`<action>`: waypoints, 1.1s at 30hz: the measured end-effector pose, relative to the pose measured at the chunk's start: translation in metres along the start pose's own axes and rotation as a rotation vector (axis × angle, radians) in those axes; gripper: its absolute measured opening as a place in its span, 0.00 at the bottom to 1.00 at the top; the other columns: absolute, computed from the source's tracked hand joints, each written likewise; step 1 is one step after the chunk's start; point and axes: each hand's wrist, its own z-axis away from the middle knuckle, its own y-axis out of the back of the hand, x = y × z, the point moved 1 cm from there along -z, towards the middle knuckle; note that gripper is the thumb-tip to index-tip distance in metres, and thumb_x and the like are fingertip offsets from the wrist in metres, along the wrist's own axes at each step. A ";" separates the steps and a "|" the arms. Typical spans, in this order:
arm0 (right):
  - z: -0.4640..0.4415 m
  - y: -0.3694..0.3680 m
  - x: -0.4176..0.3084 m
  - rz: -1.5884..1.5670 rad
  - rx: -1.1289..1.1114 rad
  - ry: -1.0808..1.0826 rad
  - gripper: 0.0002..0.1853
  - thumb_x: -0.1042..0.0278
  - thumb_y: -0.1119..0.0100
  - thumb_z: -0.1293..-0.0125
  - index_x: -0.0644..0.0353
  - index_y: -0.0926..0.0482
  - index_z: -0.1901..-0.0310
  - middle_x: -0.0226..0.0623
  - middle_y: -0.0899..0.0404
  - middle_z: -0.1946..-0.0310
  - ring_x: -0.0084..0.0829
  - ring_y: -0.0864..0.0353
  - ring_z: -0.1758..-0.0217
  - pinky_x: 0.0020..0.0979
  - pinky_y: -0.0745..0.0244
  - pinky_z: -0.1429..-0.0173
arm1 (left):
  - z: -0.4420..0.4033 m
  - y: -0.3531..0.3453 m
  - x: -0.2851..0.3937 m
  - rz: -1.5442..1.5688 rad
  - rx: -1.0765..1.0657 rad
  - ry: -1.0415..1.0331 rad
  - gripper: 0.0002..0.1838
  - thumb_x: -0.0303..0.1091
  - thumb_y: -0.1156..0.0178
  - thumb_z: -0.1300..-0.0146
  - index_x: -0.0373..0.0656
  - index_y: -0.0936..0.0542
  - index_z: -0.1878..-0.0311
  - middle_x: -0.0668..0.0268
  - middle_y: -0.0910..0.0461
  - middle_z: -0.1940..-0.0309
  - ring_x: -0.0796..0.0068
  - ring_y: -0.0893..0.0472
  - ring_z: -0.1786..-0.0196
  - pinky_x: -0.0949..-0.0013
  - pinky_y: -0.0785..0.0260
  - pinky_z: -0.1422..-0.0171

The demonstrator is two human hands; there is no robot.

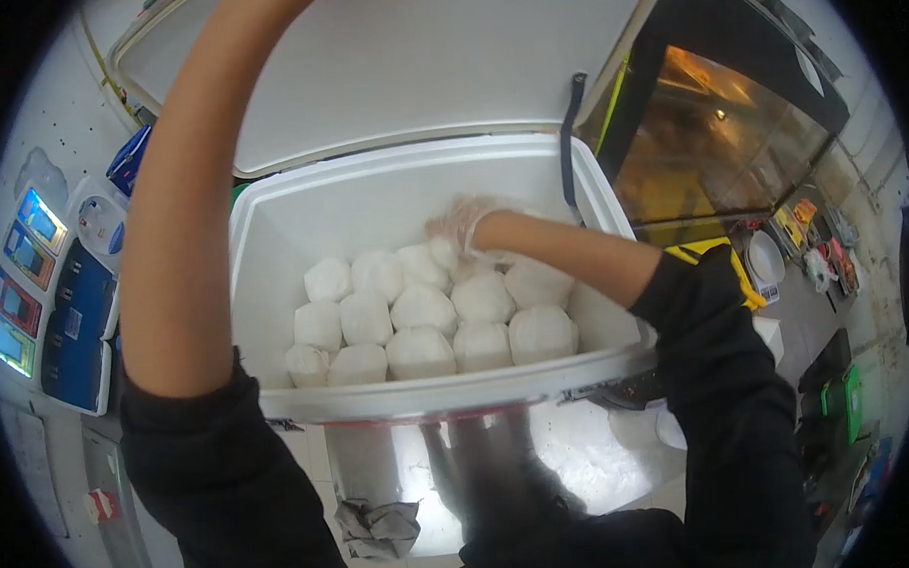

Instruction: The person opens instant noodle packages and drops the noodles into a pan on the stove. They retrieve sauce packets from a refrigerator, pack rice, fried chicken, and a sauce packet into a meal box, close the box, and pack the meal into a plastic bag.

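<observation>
A white cooler box (257,226) stands before me with its lid (417,65) raised. Inside lie several white, rounded lumps (422,311) that look like dough balls, packed in rows. My right hand (463,229), in a clear plastic glove, reaches into the box over the back row. It is at the lumps there, but motion blur smears its fingers, and whether it grips one I cannot make out. My left arm (196,193) stretches up in front of the lid, and its hand is cut off by the top of the picture.
A dark glass-fronted cabinet (729,124) with a warm glow stands to the right of the box. Beyond it, a counter (806,312) carries packets and a white container. On the left are a blue panel (75,322) and pictures on the wall. A crumpled grey cloth (378,527) lies below.
</observation>
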 end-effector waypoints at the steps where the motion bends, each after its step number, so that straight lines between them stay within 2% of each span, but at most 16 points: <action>1: 0.024 0.016 0.000 -0.017 -0.029 0.017 0.35 0.60 0.35 0.50 0.45 0.38 0.39 0.53 0.32 0.50 0.49 0.26 0.49 0.42 0.26 0.51 | 0.003 0.004 -0.001 0.052 0.024 -0.038 0.19 0.44 0.59 0.33 0.46 0.27 0.46 0.51 0.23 0.57 0.55 0.24 0.54 0.55 0.37 0.42; 6: 0.252 0.078 0.003 -0.234 0.442 0.017 0.35 0.58 0.36 0.53 0.50 0.37 0.41 0.52 0.30 0.52 0.49 0.27 0.49 0.43 0.31 0.43 | 0.039 0.061 0.044 0.097 -0.188 0.093 0.22 0.48 0.60 0.32 0.48 0.29 0.42 0.53 0.29 0.44 0.60 0.29 0.42 0.56 0.40 0.38; 8: 0.336 0.062 0.018 -0.261 0.607 0.059 0.38 0.59 0.35 0.55 0.54 0.38 0.40 0.51 0.31 0.50 0.46 0.27 0.48 0.42 0.31 0.43 | 0.071 0.068 0.052 0.025 -0.067 -0.059 0.20 0.35 0.53 0.35 0.56 0.33 0.39 0.60 0.28 0.47 0.59 0.28 0.45 0.58 0.38 0.42; 9: 0.377 0.051 0.029 -0.266 0.663 0.055 0.39 0.59 0.34 0.55 0.56 0.38 0.40 0.50 0.31 0.49 0.45 0.27 0.48 0.42 0.31 0.43 | 0.089 0.077 0.072 -0.193 -0.024 -0.058 0.19 0.35 0.52 0.36 0.61 0.31 0.41 0.64 0.25 0.51 0.64 0.24 0.52 0.56 0.34 0.46; 12: 0.494 0.001 0.058 -0.626 0.980 0.221 0.42 0.60 0.33 0.58 0.64 0.40 0.40 0.47 0.33 0.45 0.39 0.27 0.47 0.38 0.32 0.42 | 0.139 0.105 0.118 -0.530 -0.208 0.027 0.23 0.37 0.49 0.38 0.65 0.34 0.38 0.72 0.28 0.45 0.71 0.31 0.41 0.54 0.47 0.35; 16: 0.596 -0.104 0.111 -1.328 1.379 -0.271 0.37 0.54 0.38 0.47 0.56 0.43 0.38 0.39 0.27 0.53 0.32 0.23 0.53 0.28 0.25 0.58 | 0.204 0.111 0.176 -0.648 -0.295 0.165 0.25 0.40 0.51 0.36 0.65 0.39 0.35 0.75 0.38 0.36 0.72 0.40 0.33 0.43 0.55 0.34; 18: 0.642 -0.171 0.169 -1.488 1.003 -0.648 0.34 0.48 0.42 0.47 0.60 0.36 0.42 0.38 0.26 0.55 0.29 0.22 0.59 0.25 0.24 0.66 | 0.226 0.112 0.196 -0.707 -0.486 0.293 0.25 0.43 0.53 0.35 0.64 0.41 0.34 0.72 0.41 0.34 0.68 0.42 0.32 0.43 0.55 0.34; 19: 0.648 -0.210 0.193 -1.694 0.968 -0.680 0.32 0.43 0.44 0.44 0.57 0.34 0.44 0.33 0.23 0.61 0.26 0.21 0.66 0.25 0.27 0.76 | 0.236 0.121 0.205 -0.617 -0.472 0.351 0.25 0.43 0.53 0.35 0.60 0.40 0.34 0.69 0.40 0.35 0.66 0.42 0.32 0.45 0.55 0.33; 21: 0.644 -0.291 0.232 -1.906 1.009 -0.749 0.31 0.39 0.45 0.44 0.51 0.33 0.45 0.32 0.24 0.61 0.25 0.21 0.66 0.25 0.28 0.76 | 0.244 0.141 0.241 -0.528 -0.452 0.422 0.25 0.44 0.53 0.34 0.55 0.39 0.34 0.65 0.40 0.35 0.64 0.41 0.33 0.46 0.54 0.33; 22: 0.636 -0.319 0.237 -2.014 1.004 -0.706 0.30 0.38 0.45 0.44 0.49 0.33 0.45 0.32 0.24 0.60 0.26 0.21 0.65 0.26 0.27 0.75 | 0.246 0.150 0.264 -0.250 -0.282 0.525 0.25 0.43 0.53 0.34 0.49 0.38 0.36 0.61 0.39 0.36 0.62 0.40 0.34 0.50 0.52 0.33; 24: 0.621 -0.365 0.251 -1.967 0.705 -0.789 0.35 0.43 0.43 0.45 0.54 0.39 0.40 0.37 0.23 0.62 0.26 0.23 0.60 0.30 0.24 0.65 | 0.225 0.161 0.341 0.119 -0.039 0.632 0.24 0.42 0.53 0.34 0.38 0.36 0.39 0.54 0.36 0.39 0.57 0.37 0.37 0.55 0.49 0.33; 26: 0.577 -0.422 0.260 -1.549 0.569 -1.057 0.42 0.35 0.44 0.48 0.54 0.40 0.37 0.39 0.25 0.53 0.32 0.21 0.59 0.33 0.24 0.62 | 0.201 0.162 0.455 0.230 0.047 0.610 0.22 0.41 0.53 0.34 0.35 0.33 0.43 0.51 0.34 0.43 0.54 0.34 0.40 0.57 0.47 0.35; 28: 0.545 -0.459 0.264 -1.021 0.413 -0.988 0.47 0.34 0.46 0.48 0.60 0.45 0.34 0.48 0.30 0.46 0.44 0.22 0.54 0.43 0.27 0.53 | 0.194 0.158 0.531 0.225 -0.020 0.491 0.19 0.38 0.52 0.36 0.35 0.29 0.48 0.50 0.32 0.46 0.52 0.33 0.42 0.56 0.44 0.37; 30: 0.526 -0.459 0.260 -1.062 0.091 -0.948 0.48 0.34 0.49 0.47 0.66 0.46 0.35 0.54 0.42 0.37 0.52 0.34 0.40 0.55 0.39 0.42 | 0.189 0.159 0.576 0.176 -0.091 0.426 0.17 0.37 0.52 0.37 0.35 0.27 0.51 0.50 0.32 0.47 0.51 0.32 0.43 0.55 0.43 0.38; 32: 0.514 -0.470 0.239 -0.550 0.036 -0.970 0.44 0.38 0.50 0.46 0.57 0.46 0.33 0.53 0.50 0.34 0.52 0.49 0.31 0.60 0.51 0.37 | 0.191 0.160 0.598 0.157 -0.179 0.388 0.14 0.34 0.51 0.40 0.35 0.25 0.56 0.50 0.32 0.48 0.52 0.31 0.44 0.55 0.41 0.40; 33: 0.515 -0.466 0.233 -0.549 0.051 -0.953 0.44 0.38 0.50 0.46 0.57 0.46 0.33 0.53 0.50 0.34 0.52 0.49 0.31 0.60 0.51 0.37 | 0.193 0.160 0.596 0.137 -0.170 0.389 0.14 0.34 0.51 0.40 0.35 0.25 0.56 0.50 0.32 0.48 0.52 0.31 0.44 0.55 0.41 0.40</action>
